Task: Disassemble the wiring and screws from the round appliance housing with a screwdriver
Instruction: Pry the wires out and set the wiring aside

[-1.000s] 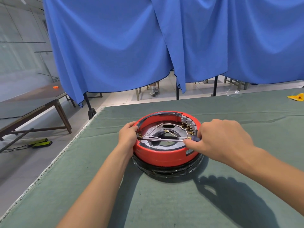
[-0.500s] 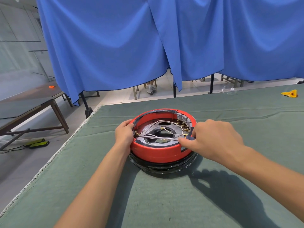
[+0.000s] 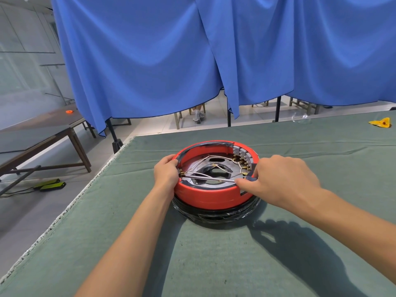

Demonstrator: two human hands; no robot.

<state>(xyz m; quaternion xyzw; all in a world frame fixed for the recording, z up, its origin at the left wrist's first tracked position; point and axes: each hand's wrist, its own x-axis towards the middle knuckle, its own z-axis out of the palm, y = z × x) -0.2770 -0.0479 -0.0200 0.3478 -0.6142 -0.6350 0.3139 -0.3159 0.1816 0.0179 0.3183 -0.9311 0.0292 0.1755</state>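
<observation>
A round red appliance housing (image 3: 207, 196) with a black base sits on the green-covered table (image 3: 214, 254). Inside it, white wires (image 3: 205, 160) run to brass terminals along the right inner rim. My left hand (image 3: 166, 172) grips the housing's left rim. My right hand (image 3: 285, 179) holds a screwdriver (image 3: 211, 179) by its dark handle. Its metal shaft lies nearly level across the housing, and the tip reaches a brass terminal at the left inner wall beside my left fingers.
A yellow object (image 3: 382, 123) lies at the table's far right. The table's left edge (image 3: 70, 206) drops to the floor. Blue curtains (image 3: 214, 50) hang behind, and a wooden bench (image 3: 42, 142) stands at the left.
Both hands keep their grips on the housing and the screwdriver. The view shifts slightly; the screwdriver shaft stays across the housing.
</observation>
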